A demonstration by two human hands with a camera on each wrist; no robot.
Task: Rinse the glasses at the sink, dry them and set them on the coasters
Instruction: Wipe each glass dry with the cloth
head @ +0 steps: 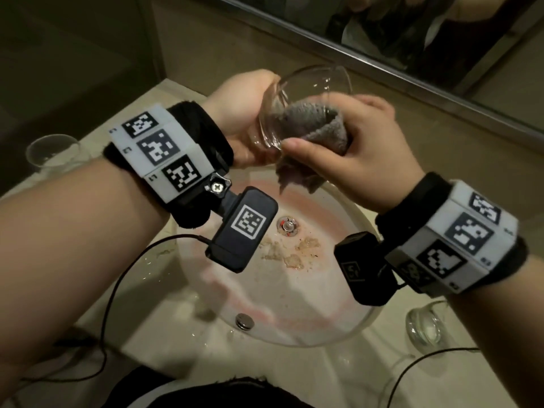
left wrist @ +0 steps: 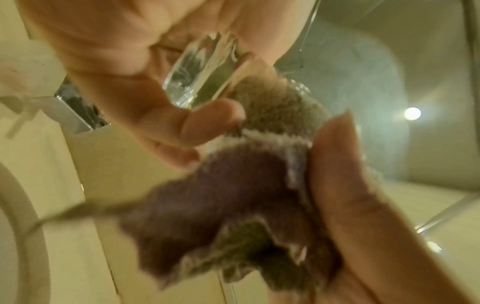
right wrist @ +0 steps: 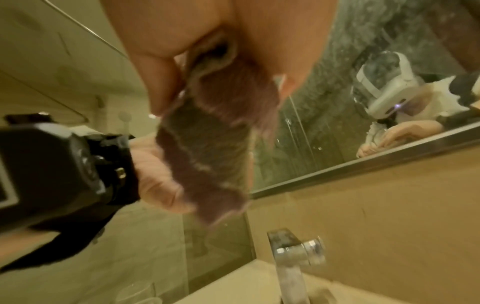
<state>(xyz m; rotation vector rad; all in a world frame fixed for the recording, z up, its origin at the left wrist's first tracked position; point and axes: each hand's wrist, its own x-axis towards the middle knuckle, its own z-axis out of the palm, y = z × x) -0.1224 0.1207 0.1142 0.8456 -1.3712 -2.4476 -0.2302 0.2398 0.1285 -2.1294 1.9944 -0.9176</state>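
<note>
A clear glass (head: 312, 83) is held tilted over the sink (head: 309, 295), its mouth toward the right. My left hand (head: 247, 119) grips it round the thick base (left wrist: 202, 70). My right hand (head: 353, 139) pinches a grey-purple cloth (head: 312, 125) whose bunched end is pushed into the glass. The rest of the cloth (right wrist: 215, 144) hangs down below the hand. A second glass (head: 51, 151) stands on the counter at the left, a third glass (head: 426, 328) on the counter at the right. No coaster is plainly visible.
The round basin has a drain (head: 288, 226) and brownish residue near it. A chrome faucet (right wrist: 291, 253) stands at the back of the counter. A mirror (head: 412, 39) runs along the wall behind. Cables trail from both wrist cameras.
</note>
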